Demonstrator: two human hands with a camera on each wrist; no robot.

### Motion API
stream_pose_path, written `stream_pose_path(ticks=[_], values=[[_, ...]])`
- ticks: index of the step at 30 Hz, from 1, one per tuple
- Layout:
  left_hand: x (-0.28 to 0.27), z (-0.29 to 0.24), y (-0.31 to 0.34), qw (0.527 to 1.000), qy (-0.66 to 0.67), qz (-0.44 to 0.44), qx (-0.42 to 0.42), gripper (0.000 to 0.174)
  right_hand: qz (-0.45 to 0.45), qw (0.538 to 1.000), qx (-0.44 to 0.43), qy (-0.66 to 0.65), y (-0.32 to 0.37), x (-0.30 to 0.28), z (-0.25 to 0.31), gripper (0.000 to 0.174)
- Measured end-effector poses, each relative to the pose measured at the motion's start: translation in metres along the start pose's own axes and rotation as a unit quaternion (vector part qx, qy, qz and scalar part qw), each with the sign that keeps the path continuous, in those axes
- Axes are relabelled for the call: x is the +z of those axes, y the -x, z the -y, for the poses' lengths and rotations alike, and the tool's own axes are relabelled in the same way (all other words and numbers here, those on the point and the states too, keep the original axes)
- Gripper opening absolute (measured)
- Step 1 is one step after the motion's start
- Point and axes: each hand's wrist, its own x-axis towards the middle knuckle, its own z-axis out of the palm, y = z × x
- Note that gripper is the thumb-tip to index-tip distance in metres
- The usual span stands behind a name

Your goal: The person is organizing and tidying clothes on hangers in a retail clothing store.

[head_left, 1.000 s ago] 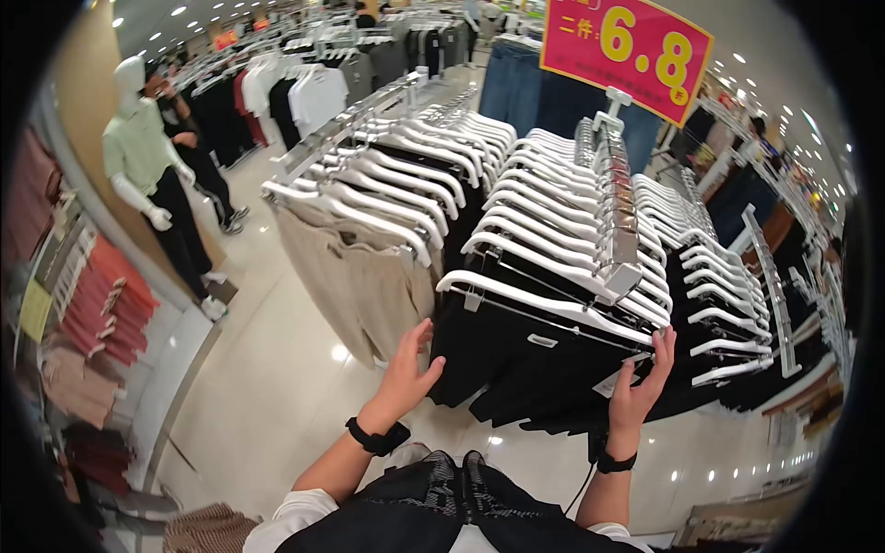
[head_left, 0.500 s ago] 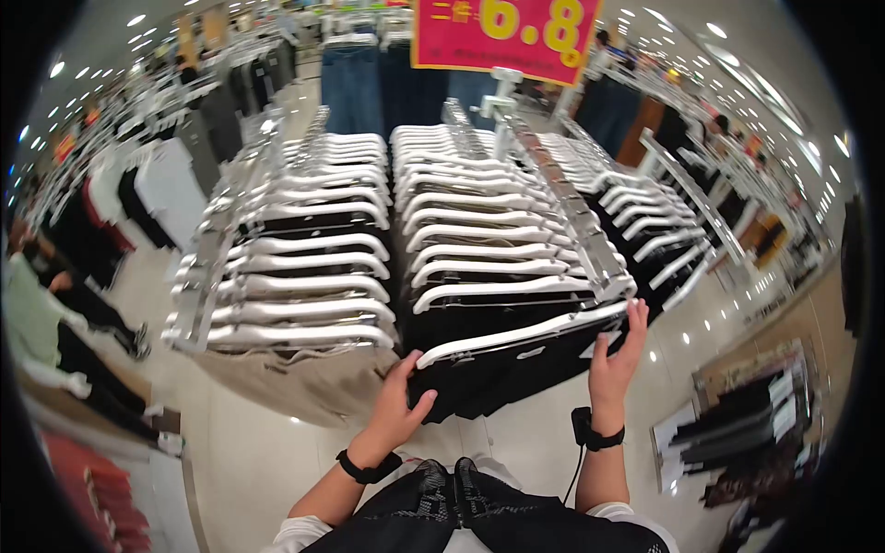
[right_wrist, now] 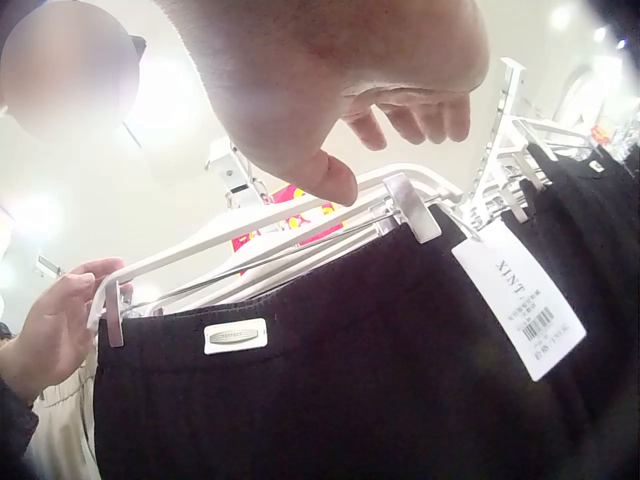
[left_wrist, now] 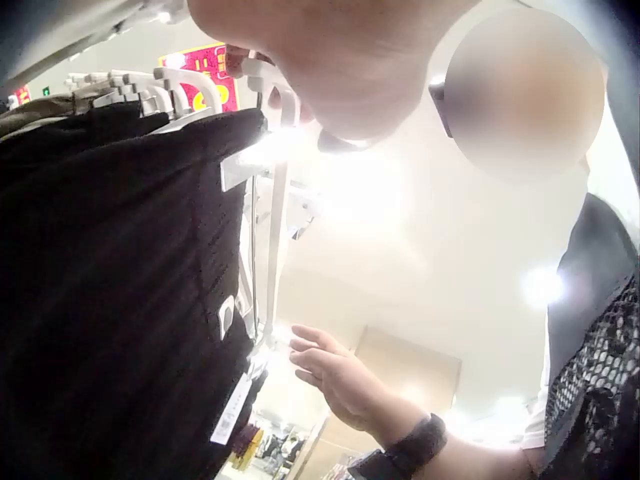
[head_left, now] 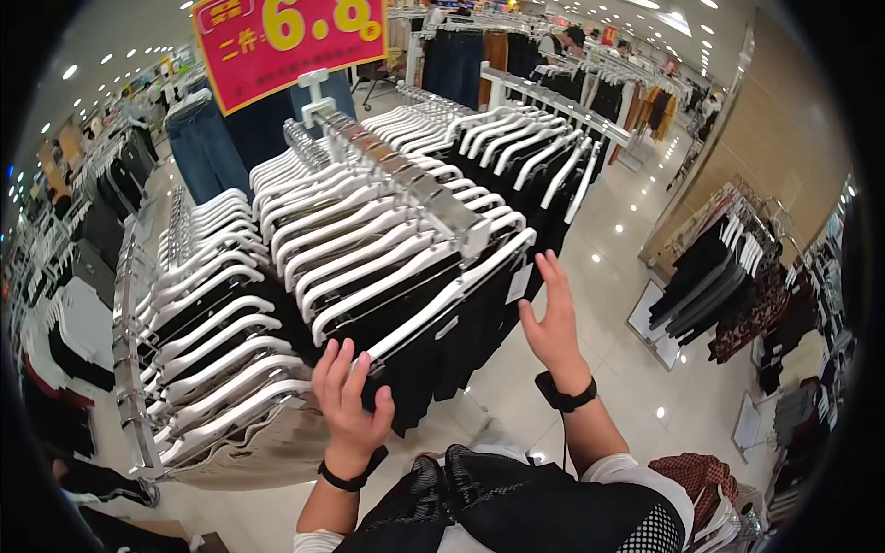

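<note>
Black trousers point(right_wrist: 300, 390) hang by metal clips from the front white hanger point(head_left: 442, 300). They carry a small waistband label point(right_wrist: 236, 336) and a white paper tag point(right_wrist: 525, 300). At the hanger's near left end is my left hand point(head_left: 348, 396), its fingers extended and touching that end, as the right wrist view also shows. My right hand point(head_left: 553, 323) is beside the other end, close to the tag, fingers loosely straight and holding nothing. In the left wrist view the same right hand point(left_wrist: 345, 385) appears beyond the hanger's far end.
More white hangers fill the metal rail point(head_left: 406, 180) behind. Beige trousers point(head_left: 249, 452) hang on the left-hand rail, and black garments point(head_left: 525, 180) on the right. A red price sign point(head_left: 290, 46) stands above. Farther right, a low rack point(head_left: 705, 286) holds dark clothes over the tiled floor.
The head view has swung to the right, so the rack sits farther left and turned. Both hands stay near the front hanger's ends; the left has come up to its end.
</note>
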Motion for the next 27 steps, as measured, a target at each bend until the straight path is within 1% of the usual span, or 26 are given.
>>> stream_pose_path(ticks=[1, 3, 5, 7, 10, 14, 19, 21, 23, 27], values=[[-0.002, -0.005, -0.009, 1.0, -0.028, 0.011, 0.002, 0.048, -0.011, 1.0, -0.02, 0.002, -0.003, 0.002, -0.004, 0.072], [-0.003, -0.016, -0.026, 0.999, -0.036, 0.032, 0.002, 0.043, -0.012, 0.999, -0.038, 0.01, -0.011, 0.002, -0.008, 0.073], [-0.001, -0.023, -0.036, 0.997, -0.07, 0.031, 0.005, 0.038, -0.017, 0.998, -0.066, 0.014, -0.024, 0.001, -0.013, 0.073], [0.005, -0.031, -0.045, 0.995, -0.103, 0.016, 0.001, 0.03, -0.011, 0.995, -0.094, 0.015, -0.037, -0.001, -0.023, 0.074], [0.02, -0.036, -0.053, 0.983, -0.179, -0.015, -0.031, 0.024, 0.015, 0.99, -0.14, 0.009, -0.056, -0.003, -0.043, 0.073], [0.037, -0.047, -0.054, 0.957, -0.269, -0.03, -0.102, 0.025, 0.061, 0.978, -0.188, -0.072, -0.073, 0.0, -0.063, 0.072], [0.067, -0.063, -0.057, 0.929, -0.33, -0.056, -0.157, 0.027, 0.104, 0.948, -0.26, -0.152, -0.095, 0.003, -0.082, 0.07], [0.075, -0.066, -0.057, 0.919, -0.348, -0.07, -0.173, 0.029, 0.112, 0.937, -0.276, -0.179, -0.101, 0.007, -0.085, 0.07], [0.08, -0.064, -0.054, 0.913, -0.361, -0.092, -0.168, 0.026, 0.12, 0.931, -0.284, -0.197, -0.105, 0.009, -0.089, 0.07], [0.084, -0.067, -0.05, 0.906, -0.369, -0.105, -0.178, 0.026, 0.121, 0.925, -0.303, -0.196, -0.108, 0.014, -0.095, 0.069]])
